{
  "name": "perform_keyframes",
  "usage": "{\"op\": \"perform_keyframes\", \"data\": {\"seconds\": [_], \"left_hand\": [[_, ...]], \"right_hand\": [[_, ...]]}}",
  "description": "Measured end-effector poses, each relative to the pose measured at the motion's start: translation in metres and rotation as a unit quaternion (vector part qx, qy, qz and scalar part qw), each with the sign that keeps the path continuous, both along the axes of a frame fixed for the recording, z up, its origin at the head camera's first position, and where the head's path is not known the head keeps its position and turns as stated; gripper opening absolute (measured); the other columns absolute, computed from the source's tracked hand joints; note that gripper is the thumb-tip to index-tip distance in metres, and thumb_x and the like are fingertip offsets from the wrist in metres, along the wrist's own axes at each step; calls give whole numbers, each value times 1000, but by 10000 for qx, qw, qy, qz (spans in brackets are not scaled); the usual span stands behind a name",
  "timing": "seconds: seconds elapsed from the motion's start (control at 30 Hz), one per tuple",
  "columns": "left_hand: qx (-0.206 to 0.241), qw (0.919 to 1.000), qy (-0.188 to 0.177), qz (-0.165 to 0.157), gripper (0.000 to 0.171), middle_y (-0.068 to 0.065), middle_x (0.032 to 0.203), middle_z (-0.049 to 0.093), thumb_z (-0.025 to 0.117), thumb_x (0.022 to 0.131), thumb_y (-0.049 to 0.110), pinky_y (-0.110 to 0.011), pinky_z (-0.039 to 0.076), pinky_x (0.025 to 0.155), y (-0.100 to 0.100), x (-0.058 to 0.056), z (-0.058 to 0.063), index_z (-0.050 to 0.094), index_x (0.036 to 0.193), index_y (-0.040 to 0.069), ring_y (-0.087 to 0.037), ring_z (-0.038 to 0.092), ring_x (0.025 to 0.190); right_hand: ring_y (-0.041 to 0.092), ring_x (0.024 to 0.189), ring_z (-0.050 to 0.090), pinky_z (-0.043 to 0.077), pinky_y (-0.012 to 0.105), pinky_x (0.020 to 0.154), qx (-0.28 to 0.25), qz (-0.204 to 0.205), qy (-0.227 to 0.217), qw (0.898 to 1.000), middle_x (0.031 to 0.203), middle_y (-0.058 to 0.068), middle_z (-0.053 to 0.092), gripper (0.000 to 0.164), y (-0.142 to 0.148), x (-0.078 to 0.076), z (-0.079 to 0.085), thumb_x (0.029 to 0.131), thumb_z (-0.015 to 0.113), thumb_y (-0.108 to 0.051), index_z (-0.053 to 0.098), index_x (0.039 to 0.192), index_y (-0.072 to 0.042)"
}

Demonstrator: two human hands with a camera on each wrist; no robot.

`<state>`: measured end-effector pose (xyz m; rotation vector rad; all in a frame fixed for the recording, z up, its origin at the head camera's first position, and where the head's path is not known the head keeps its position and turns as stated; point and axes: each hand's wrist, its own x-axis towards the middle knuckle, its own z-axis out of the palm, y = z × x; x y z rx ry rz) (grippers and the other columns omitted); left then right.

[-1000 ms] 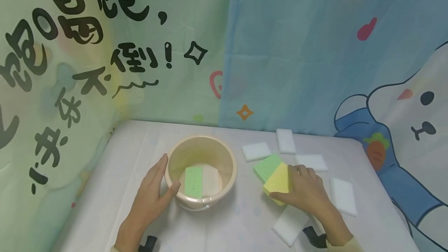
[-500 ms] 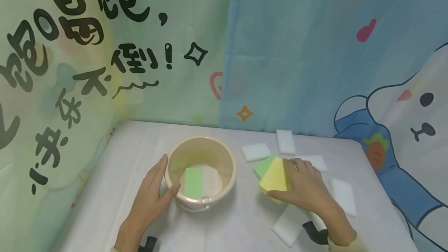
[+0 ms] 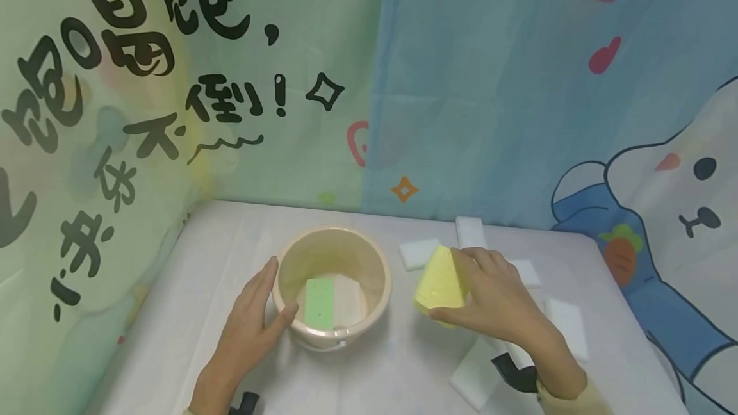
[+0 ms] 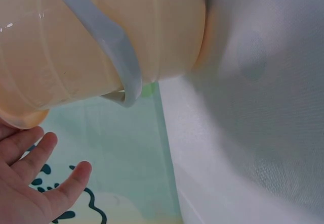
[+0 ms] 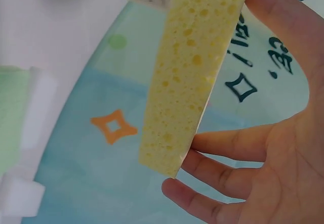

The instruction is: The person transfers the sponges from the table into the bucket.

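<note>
My right hand (image 3: 492, 296) pinches a yellow sponge (image 3: 441, 280) between thumb and fingertips, lifted above the table to the right of the bucket. In the right wrist view the sponge shows its porous face, with the fingers along one edge. My left hand (image 3: 245, 322) touches the rim of the cream bucket (image 3: 377, 255) at its left side, fingers fairly straight. Inside the bucket lie a green sponge (image 3: 319, 303) and a pale block (image 3: 347, 300) beside it. Another green sponge (image 5: 11, 118) lies on the table; in the head view it is hidden behind the yellow one.
Several white sponge blocks lie on the right part of the table: one at the back (image 3: 470, 232), one left of it (image 3: 418, 253), one at the right (image 3: 566, 325) and one in front (image 3: 475, 373). A grey handle (image 4: 114, 42) hangs on the bucket. Printed cloth (image 3: 490, 114) closes the back.
My right hand has lifted the yellow sponge off the green one and moved slightly left with it. The left hand stays at the bucket.
</note>
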<state>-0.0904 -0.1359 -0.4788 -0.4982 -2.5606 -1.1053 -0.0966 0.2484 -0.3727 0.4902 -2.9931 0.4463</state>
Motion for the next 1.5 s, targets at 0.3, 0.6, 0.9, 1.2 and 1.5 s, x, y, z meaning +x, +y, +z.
{"op": "perform_keyframes", "data": {"seconds": [0.3,0.6,0.9,1.2,1.5], "left_hand": [[-2,10000,67,-17,78,-11,160,32,65,97,35,-57,30,113,0,-1,-1,26,158,6,-33,34,143],[-28,10000,4,21,78,-10,160,32,66,97,36,-54,30,115,0,-1,2,27,158,4,-31,34,144],[-86,9999,-77,43,79,-9,160,31,66,97,36,-54,30,115,0,-1,2,27,158,5,-31,34,144],[-110,9998,-146,81,80,-9,161,31,67,96,34,-53,30,115,0,0,4,26,158,6,-30,32,145],[-115,9996,-264,66,79,-11,161,31,65,98,38,-53,30,115,1,2,7,26,158,6,-31,32,145]], "right_hand": [[38,121,45,36,63,97,57,415,200,9989,131,16,54,97,-19,-12,21,69,83,-63,52,143,-7],[36,121,46,38,60,96,98,880,337,9955,131,14,55,98,-49,-25,31,67,83,-62,52,142,-7],[37,127,44,39,58,101,173,1322,193,9909,135,16,52,105,-80,-36,31,68,81,-65,49,144,-1],[34,121,48,44,50,99,353,1800,124,9830,131,15,54,100,-113,-44,26,70,80,-63,50,141,0],[32,121,48,47,45,97,850,1962,-267,9765,139,15,50,106,-145,-53,9,69,77,-70,48,144,-1]]}}
